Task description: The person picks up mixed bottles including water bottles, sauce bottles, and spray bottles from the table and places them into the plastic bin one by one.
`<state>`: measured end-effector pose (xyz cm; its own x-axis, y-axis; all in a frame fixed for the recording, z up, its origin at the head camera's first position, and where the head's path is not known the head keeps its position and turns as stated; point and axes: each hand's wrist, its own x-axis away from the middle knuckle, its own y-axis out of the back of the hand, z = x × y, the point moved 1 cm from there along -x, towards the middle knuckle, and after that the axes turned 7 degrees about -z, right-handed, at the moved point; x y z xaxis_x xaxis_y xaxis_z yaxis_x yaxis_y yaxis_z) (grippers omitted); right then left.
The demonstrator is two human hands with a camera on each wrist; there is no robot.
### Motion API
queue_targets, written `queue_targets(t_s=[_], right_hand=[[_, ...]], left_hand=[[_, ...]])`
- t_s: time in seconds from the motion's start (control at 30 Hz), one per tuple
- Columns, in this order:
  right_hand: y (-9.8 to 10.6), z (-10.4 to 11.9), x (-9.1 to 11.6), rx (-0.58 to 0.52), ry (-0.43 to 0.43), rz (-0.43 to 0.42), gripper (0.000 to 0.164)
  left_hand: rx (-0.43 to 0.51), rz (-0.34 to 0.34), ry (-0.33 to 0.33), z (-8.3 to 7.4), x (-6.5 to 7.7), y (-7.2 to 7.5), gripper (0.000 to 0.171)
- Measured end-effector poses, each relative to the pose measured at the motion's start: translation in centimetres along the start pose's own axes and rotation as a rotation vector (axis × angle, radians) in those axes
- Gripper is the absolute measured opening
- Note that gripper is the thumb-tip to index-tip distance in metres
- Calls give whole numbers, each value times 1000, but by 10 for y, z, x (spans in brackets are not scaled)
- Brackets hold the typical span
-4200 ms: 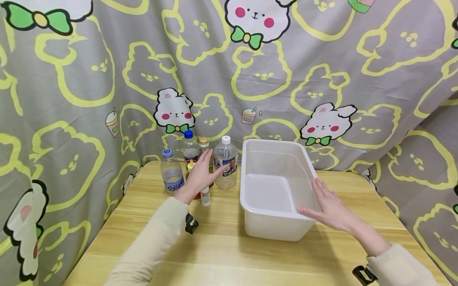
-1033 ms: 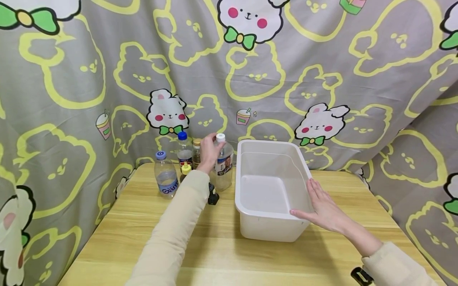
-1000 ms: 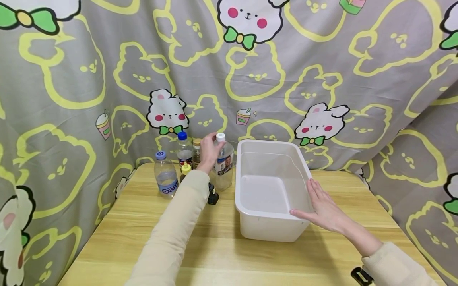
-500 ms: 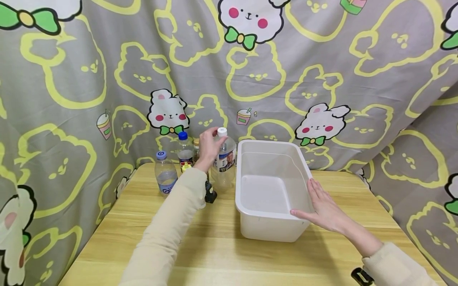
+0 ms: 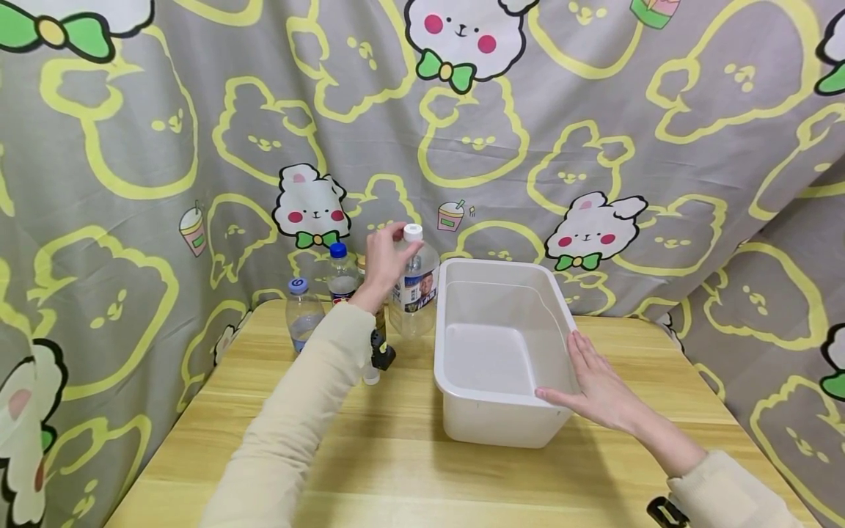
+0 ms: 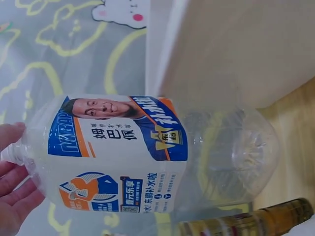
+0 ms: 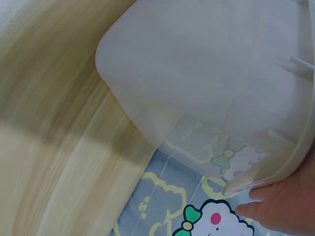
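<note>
A large clear plastic bottle with a white cap hangs upright just left of the bin. My left hand grips it by the neck, thumb and fingers below the cap. In the left wrist view the bottle lies across the picture with its printed label facing the camera. The white plastic bin has nothing visible inside. On its near right corner rests my right hand, fingers straight along the right rim and thumb on the near rim. The right wrist view shows the bin's outer wall close up.
Left of the bottle stand a lilac-capped bottle and a blue-capped bottle. A slim amber bottle stands by them, mostly behind the left arm. A small clear container peeks out below the wrist. A patterned curtain hangs behind the wooden table.
My left hand came from above the smaller bottles to the large bottle's neck and raised the bottle off the table. My right hand has stayed on the bin's corner.
</note>
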<state>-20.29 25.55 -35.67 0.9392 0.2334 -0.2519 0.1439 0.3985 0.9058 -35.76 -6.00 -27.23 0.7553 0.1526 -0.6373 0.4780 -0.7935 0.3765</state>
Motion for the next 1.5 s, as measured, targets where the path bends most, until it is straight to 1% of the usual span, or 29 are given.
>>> queue_targets(t_s=[0.23,0.37,0.63,0.87,0.93,1.2,1.3,1.5], right_hand=[[-2,-2,0,-2,5,-7,101],[-2,-2,1,-6,4,-5,101],[-2,-2,0,-3,9,-8,101],[-1,-1,0,-4,6,-2,102],[-1,-1,0,-3,5,1,102],[0,-1,-1,5,7,-1,102],[0,-1,-1,2,6,1,102],[-1,-2,0,4,6,1,102]], left_hand=[[4,24,-16,-16,-5,8,38],[-7,19,-31,-23,-7,14,36],[-25,29,-46,-36,-12,25,37],[-6,37,-76,-50,-17,35,37],[-16,37,-82,-54,-18,37,37],[-49,36,-87,-65,-26,43,39],[-42,31,-102,-70,-28,44,38],[-45,21,-112,-80,-31,44,39]])
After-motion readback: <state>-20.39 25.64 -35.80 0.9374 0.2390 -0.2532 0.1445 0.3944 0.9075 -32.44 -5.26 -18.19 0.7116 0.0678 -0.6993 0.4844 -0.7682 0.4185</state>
